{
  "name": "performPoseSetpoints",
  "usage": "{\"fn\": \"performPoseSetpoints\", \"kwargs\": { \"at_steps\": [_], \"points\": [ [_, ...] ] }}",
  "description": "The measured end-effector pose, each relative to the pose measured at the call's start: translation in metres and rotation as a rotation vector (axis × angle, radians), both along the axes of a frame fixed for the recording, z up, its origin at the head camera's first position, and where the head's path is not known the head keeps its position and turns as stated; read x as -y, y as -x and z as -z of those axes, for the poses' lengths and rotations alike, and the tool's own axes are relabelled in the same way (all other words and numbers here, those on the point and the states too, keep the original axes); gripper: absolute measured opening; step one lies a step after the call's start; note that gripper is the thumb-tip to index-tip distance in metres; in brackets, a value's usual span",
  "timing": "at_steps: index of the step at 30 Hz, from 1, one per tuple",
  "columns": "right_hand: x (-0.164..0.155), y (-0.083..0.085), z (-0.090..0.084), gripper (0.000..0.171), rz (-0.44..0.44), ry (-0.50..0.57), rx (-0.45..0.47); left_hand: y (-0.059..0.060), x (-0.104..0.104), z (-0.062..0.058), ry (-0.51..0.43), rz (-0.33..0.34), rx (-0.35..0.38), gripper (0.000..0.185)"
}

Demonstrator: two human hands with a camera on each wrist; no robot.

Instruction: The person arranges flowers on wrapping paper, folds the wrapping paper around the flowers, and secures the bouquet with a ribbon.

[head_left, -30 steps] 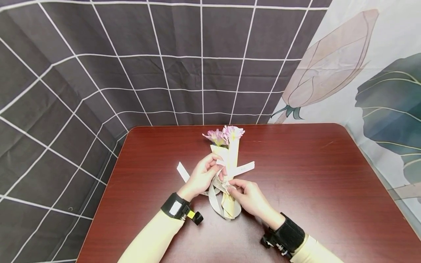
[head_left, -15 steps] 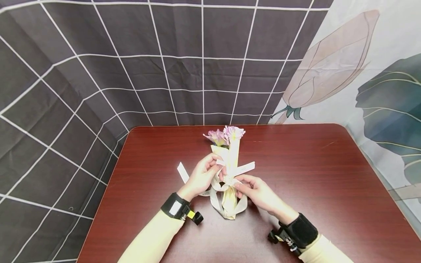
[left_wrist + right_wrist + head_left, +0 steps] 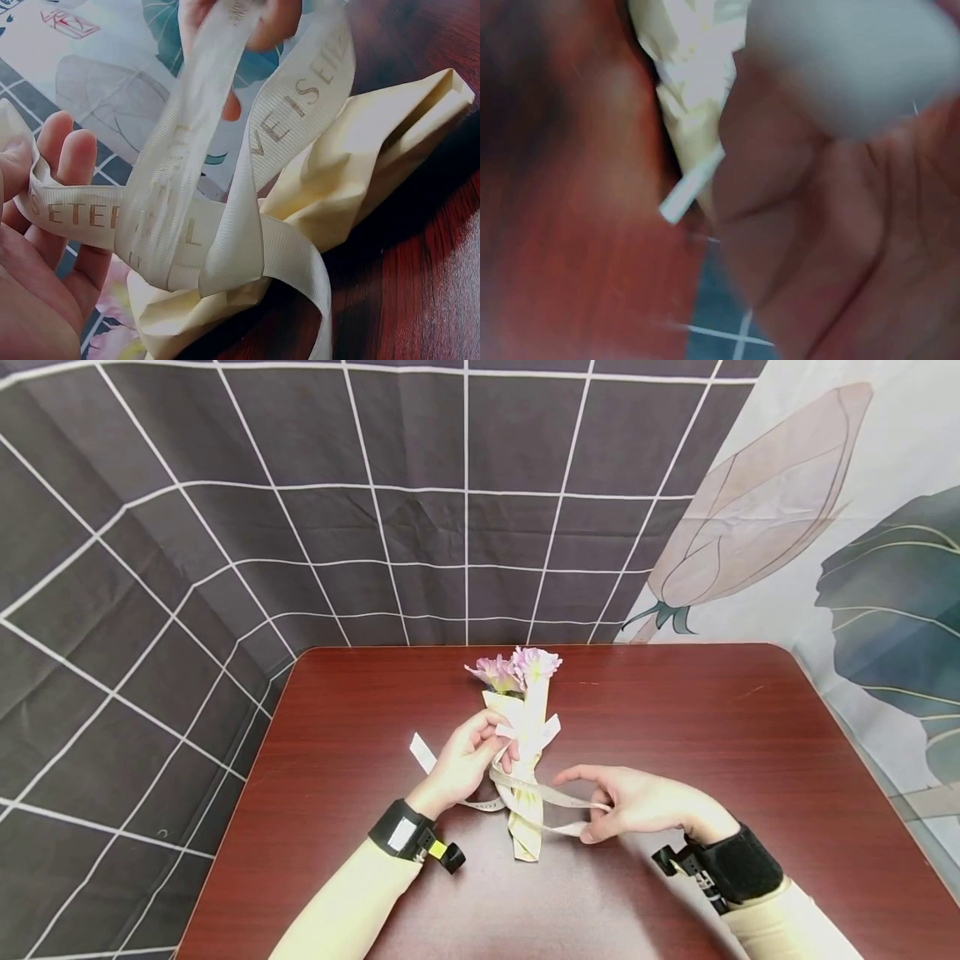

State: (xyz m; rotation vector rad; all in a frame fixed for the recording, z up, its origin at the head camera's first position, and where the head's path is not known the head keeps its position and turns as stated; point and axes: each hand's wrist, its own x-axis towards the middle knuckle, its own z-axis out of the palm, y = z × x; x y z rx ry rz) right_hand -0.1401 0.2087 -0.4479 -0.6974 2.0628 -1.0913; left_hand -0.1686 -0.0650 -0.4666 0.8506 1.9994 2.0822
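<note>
A bouquet wrapped in cream paper (image 3: 534, 702) lies on the table, its pink-purple flowers (image 3: 536, 662) at the far end. White ribbon (image 3: 301, 112) with gold lettering crosses its gathered waist. My left hand (image 3: 463, 758) pinches part of the ribbon between thumb and fingers, right beside the wrap. To the right, my right hand (image 3: 637, 800) holds a ribbon loop (image 3: 553, 794), drawn out in two strands across the lower wrap. One loose ribbon end (image 3: 423, 752) sticks out left behind the left hand. In the right wrist view, blur hides most of the right hand's grip.
Under the bouquet is a reddish-brown wooden table (image 3: 720, 727). A dark cloth with a white grid (image 3: 420, 527) hangs behind and at the left. Another cloth with printed flower and leaves (image 3: 757, 510) hangs at the right. Each wrist carries a strapped camera.
My right hand has moved right, away from the bouquet's waist, drawing the ribbon into a longer loop. The ribbon end at the bouquet's right side has shortened. The left hand stays nearly in place.
</note>
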Motion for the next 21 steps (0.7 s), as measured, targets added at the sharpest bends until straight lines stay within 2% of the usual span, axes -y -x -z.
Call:
{"fn": "performPoseSetpoints", "kwargs": {
  "at_steps": [3,8,10,13,18,19,21],
  "points": [
    [-0.007,0.001,-0.008,0.068,-0.035,-0.012,-0.074,-0.001,-0.001,-0.001,-0.006,0.007,0.01,0.009],
    [-0.013,0.004,-0.01,0.071,-0.097,0.186,-0.033,-0.003,-0.001,-0.003,0.006,0.011,0.014,0.009],
    [-0.016,0.004,-0.011,0.071,-0.105,0.233,-0.015,-0.003,-0.002,-0.003,0.01,0.013,0.017,0.009],
    [-0.02,0.005,-0.016,0.068,-0.096,0.202,-0.047,-0.003,-0.003,-0.003,0.011,0.014,0.022,0.008],
    [-0.029,0.003,-0.027,0.072,-0.087,0.02,-0.181,-0.003,-0.004,-0.002,0.015,0.006,0.039,0.008],
    [-0.03,0.003,-0.029,0.073,-0.094,0.023,-0.203,-0.003,-0.004,-0.002,0.017,0.003,0.04,0.008],
    [-0.033,0.003,-0.031,0.074,-0.112,0.108,-0.209,-0.002,-0.003,-0.002,0.02,-0.003,0.039,0.008]
  ]
}}
